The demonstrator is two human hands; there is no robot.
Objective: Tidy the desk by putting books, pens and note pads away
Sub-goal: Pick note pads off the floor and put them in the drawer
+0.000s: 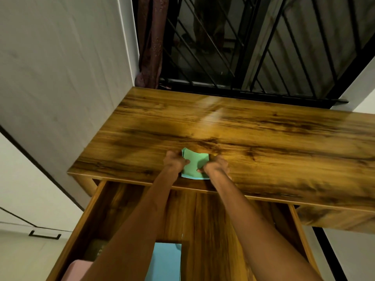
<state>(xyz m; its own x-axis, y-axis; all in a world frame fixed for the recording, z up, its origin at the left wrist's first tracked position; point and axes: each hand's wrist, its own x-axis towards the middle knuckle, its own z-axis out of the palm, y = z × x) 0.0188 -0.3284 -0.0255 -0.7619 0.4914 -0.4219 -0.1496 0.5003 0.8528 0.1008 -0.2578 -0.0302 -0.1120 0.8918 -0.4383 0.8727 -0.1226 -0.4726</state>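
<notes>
A small stack of green note pads (pixel 196 163) lies at the front edge of the wooden desk (pixel 263 138). My left hand (pixel 175 161) grips its left side and my right hand (pixel 217 166) grips its right side, fingers curled over the pads. Below the desk's edge the drawer (pixel 97 211) is pulled out. Inside it lie a light blue book (pixel 166 260) near the front, and something pink (pixel 75 269) at the front left corner, partly hidden by my left arm.
A white wall (pixel 60 67) borders the desk on the left. Behind the desk are a window with black metal bars (pixel 253 47) and a dark red curtain (pixel 151 41). A white cabinet with a black handle (pixel 45 235) stands at lower left.
</notes>
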